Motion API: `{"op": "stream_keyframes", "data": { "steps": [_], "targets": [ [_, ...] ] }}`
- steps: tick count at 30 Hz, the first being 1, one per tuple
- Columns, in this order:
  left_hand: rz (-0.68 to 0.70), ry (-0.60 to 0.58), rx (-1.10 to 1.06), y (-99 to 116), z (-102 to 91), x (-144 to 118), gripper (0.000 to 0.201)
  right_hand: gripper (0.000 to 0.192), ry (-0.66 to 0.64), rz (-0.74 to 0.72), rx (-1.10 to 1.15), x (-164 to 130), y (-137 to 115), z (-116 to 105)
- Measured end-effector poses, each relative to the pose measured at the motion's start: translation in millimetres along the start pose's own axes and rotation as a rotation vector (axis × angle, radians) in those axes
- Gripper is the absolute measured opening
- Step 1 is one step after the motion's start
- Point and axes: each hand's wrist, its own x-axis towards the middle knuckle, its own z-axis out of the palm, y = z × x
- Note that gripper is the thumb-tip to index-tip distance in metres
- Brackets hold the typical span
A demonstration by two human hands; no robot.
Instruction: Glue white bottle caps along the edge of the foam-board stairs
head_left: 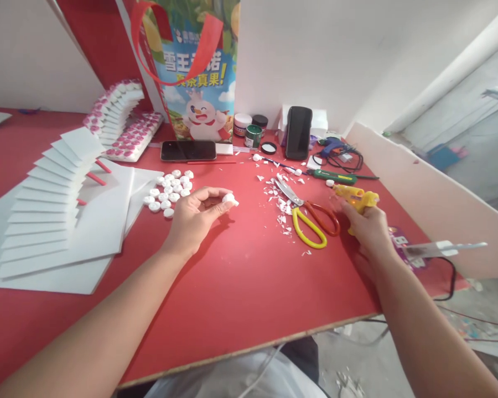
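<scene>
My left hand (197, 215) rests on the red table (240, 287) and pinches a small white round foam piece (229, 198) between thumb and fingers. A cluster of several similar white round pieces (169, 190) lies just left of it. My right hand (367, 226) grips a yellow glue gun (354, 197) near the table's right side, its nozzle pointing left. Yellow-and-red-handled scissors (309, 218) lie between the two hands, among white foam scraps (280, 193).
Stacked white foam strips (50, 199) on white sheets (103, 226) fill the left. At the back stand a printed bag (195, 72), a phone (188, 150), paint jars (253, 135), a black case (299, 132), a green tool (334, 177) and cables. The table edge runs near me.
</scene>
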Motion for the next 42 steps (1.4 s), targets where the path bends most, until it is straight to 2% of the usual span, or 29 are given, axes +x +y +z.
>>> {"op": "stream_keyframes", "data": {
  "steps": [5, 8, 11, 12, 14, 15, 17, 19, 21, 23, 26, 32, 42],
  "targets": [
    [-0.07, -0.053, -0.162, 0.3, 0.3, 0.3, 0.028, 0.033, 0.018, -0.065, -0.29, -2.9, -2.3, -10.0],
    [-0.084, -0.069, -0.199, 0.5, -0.1, 0.5, 0.026, 0.028, 0.039, -0.204, -0.425, -23.4, -1.2, -21.1],
    [-0.105, -0.071, -0.187, 0.7, 0.1, 0.6, 0.025, 0.059, 0.096, -0.442, -0.426, -60.2, -12.2, -33.8],
    [-0.108, -0.073, -0.183, 1.0, 0.6, 0.4, 0.024, 0.06, 0.093, -0.526, -0.414, -73.5, -21.0, -36.6],
    [-0.099, -0.079, -0.182, 2.2, 2.2, -0.5, 0.023, 0.05, -0.031, -0.663, -0.333, -96.4, -46.1, -36.4],
    [-0.089, -0.086, -0.185, 3.1, 3.1, -1.0, 0.023, 0.044, -0.142, -0.705, -0.252, -104.4, -61.0, -32.2],
    [-0.067, -0.102, -0.189, 4.9, 4.7, -2.1, 0.025, 0.038, -0.341, -0.739, -0.131, -111.8, -90.1, -14.3],
    [-0.054, -0.119, -0.187, 6.2, 5.3, -2.6, 0.027, 0.036, -0.481, -0.779, -0.038, -108.8, -112.2, 13.7],
    [-0.044, -0.121, -0.181, 6.4, 4.7, -2.2, 0.029, 0.035, -0.569, -0.775, 0.017, -100.1, -123.3, 45.1],
    [-0.027, -0.109, -0.164, 5.5, 3.2, -1.3, 0.029, 0.036, -0.639, -0.671, 0.098, -92.1, -123.7, 72.0],
    [0.014, -0.125, -0.094, 3.5, 0.9, -0.1, 0.025, 0.034, -0.721, -0.528, 0.27, -88.6, -113.6, 93.1],
    [0.074, -0.181, 0.002, 3.5, -0.2, -1.3, 0.024, 0.032, -0.781, -0.4, 0.411, -95.9, -102.2, 91.3],
    [0.154, -0.184, 0.104, 5.5, 0.2, -2.6, 0.019, 0.032, -0.675, -0.634, 0.357, -94.9, -98.7, 89.7]
  ]
}}
